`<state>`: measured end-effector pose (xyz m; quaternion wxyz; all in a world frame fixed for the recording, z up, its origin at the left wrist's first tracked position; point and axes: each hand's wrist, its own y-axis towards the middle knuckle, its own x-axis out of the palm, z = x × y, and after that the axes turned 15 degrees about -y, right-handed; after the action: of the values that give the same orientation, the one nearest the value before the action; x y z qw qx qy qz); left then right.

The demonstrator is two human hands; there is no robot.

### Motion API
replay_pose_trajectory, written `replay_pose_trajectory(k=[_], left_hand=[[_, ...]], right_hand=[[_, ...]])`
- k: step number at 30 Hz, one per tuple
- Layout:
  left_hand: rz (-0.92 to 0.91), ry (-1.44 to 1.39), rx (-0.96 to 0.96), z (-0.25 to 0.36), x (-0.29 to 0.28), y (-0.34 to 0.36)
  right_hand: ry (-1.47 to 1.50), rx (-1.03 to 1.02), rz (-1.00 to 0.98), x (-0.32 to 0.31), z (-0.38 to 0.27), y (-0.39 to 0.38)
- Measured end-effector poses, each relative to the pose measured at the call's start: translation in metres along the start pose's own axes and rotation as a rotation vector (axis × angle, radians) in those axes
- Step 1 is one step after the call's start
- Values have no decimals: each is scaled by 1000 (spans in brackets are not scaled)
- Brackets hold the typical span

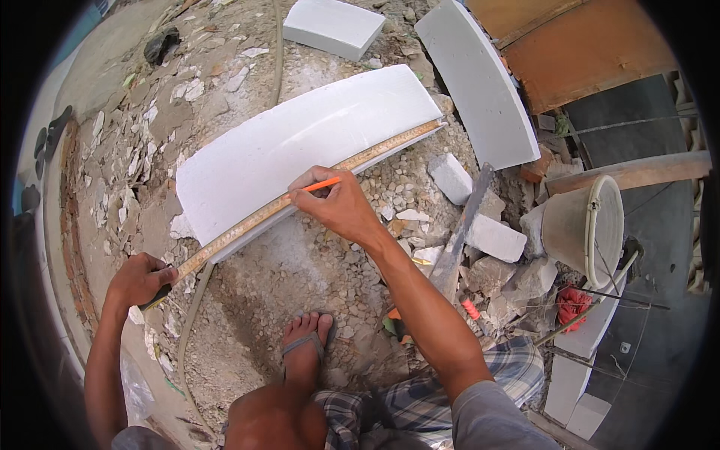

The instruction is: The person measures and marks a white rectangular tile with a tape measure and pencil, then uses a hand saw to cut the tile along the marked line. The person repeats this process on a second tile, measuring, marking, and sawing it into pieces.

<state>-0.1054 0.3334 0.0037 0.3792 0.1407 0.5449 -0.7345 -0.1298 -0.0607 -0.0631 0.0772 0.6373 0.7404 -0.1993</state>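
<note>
A long white lightweight concrete block (pixel 307 127) lies on the rubble in front of me. Along its near edge runs the yellowed blade of a tape measure (pixel 238 231), stretched from the block's right end past its left end. My left hand (pixel 139 280) is closed around the tape's dark case, off the block's left end. Over the middle of the near edge, my right hand (pixel 337 210) pinches an orange pencil (pixel 324 184), its fingers resting by the blade. The pencil points left; whether its tip touches the block cannot be made out.
More white blocks, one long slab (pixel 480 90) and a shorter block (pixel 334 28), lie beyond. To the right are a handsaw (pixel 459 236), broken block pieces (pixel 496 238) and a pale bucket (pixel 581 229). A hose (pixel 191 322) crosses the rubble; my sandalled foot (pixel 306 349) stands nearby.
</note>
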Motion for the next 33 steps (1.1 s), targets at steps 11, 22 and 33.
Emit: replay_pose_trajectory(k=[11,22,33], left_hand=[[-59,48,-40,-13,12,6],[-72,41,-8,-13,8,4],[-81,33,-55,-6,6,4]], right_hand=[[-259,-58,-111,13,-14,37],[-350,-21,-228,31,-11,48],[-379,-63,-227,33,-4,51]])
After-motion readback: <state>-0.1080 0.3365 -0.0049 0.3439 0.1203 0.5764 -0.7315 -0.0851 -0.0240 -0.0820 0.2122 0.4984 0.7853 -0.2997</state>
